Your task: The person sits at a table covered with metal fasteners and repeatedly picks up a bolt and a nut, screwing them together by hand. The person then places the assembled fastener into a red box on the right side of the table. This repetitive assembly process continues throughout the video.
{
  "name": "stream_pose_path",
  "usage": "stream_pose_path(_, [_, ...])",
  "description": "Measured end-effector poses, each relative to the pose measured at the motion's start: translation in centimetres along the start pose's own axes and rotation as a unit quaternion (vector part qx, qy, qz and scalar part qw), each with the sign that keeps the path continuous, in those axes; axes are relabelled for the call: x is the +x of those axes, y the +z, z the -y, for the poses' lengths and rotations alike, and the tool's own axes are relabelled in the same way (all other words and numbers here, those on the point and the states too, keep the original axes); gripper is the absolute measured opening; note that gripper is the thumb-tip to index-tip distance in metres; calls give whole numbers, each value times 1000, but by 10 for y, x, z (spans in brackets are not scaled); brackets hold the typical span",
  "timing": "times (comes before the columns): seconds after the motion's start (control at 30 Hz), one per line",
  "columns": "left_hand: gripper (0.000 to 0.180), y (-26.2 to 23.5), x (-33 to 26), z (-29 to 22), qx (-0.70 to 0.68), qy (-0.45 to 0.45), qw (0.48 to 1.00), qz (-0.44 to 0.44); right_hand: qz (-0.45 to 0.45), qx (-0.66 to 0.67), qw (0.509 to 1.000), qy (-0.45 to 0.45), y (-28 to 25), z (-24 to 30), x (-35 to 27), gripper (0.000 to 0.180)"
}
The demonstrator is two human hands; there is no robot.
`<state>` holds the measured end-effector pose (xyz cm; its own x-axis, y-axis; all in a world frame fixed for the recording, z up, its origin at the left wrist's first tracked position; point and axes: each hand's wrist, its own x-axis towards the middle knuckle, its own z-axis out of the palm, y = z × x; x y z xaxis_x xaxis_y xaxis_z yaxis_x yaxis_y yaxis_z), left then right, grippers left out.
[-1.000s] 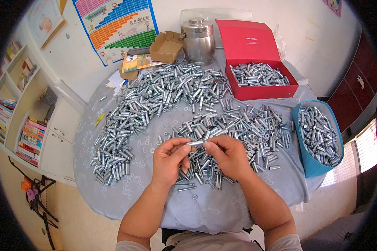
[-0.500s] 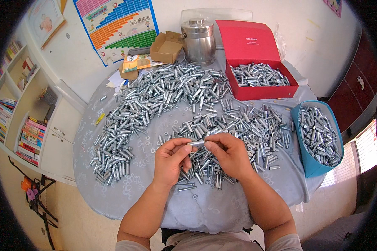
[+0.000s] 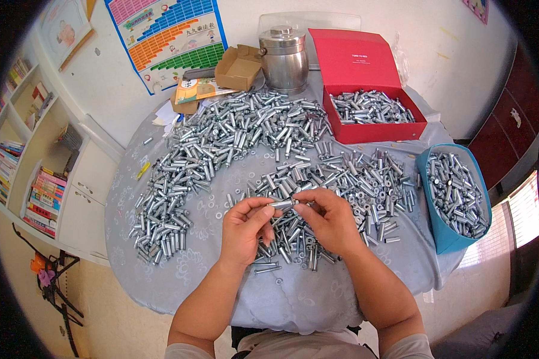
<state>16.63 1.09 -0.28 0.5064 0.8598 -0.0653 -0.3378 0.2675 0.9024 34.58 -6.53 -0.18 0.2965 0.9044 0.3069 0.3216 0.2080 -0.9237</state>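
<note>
Above the near middle of the table, a silver sleeve anchor bolt (image 3: 282, 204) lies level between my two hands. My left hand (image 3: 243, 232) pinches its left end between thumb and fingers. At the other end, my right hand (image 3: 332, 224) has thumb and forefinger closed on the tip; what sits right under those fingertips is too small to make out. Below and beyond the hands spreads a loose pile of metal sleeves, bolts and washers (image 3: 371, 194). A larger curved heap of similar anchor bolts (image 3: 239, 128) runs along the far and left side.
A red box (image 3: 374, 133) with its lid up holds more metal pieces at the back right. A teal fabric bin (image 3: 452, 242) of anchors stands at the right edge. Behind the heap are a steel pot (image 3: 283, 63), a cardboard box (image 3: 236, 69) and a yellow marker (image 3: 142, 170).
My hands stay nearly in place, shifting slightly right. A bit more of the bolt's right end shows between my right fingertips.
</note>
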Motion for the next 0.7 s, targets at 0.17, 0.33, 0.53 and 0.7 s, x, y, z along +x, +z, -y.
stream_pose_path(0.17, [19,0,1,1,-10,-2,1000,-1,13,0,1000,8,-1,-2,0,22])
stream_pose_path(0.33, [17,1,-1,-1,-2,-1,1000,-11,11,-19,999,-28,-3,12,1,22])
stream_pose_path(0.53, [21,4,-1,-2,18,-27,999,-38,6,-59,992,-112,-2,15,1,20])
stream_pose_path(0.7, [31,-1,-2,-3,35,-55,996,-62,4,-66,987,-147,-2,16,1,21])
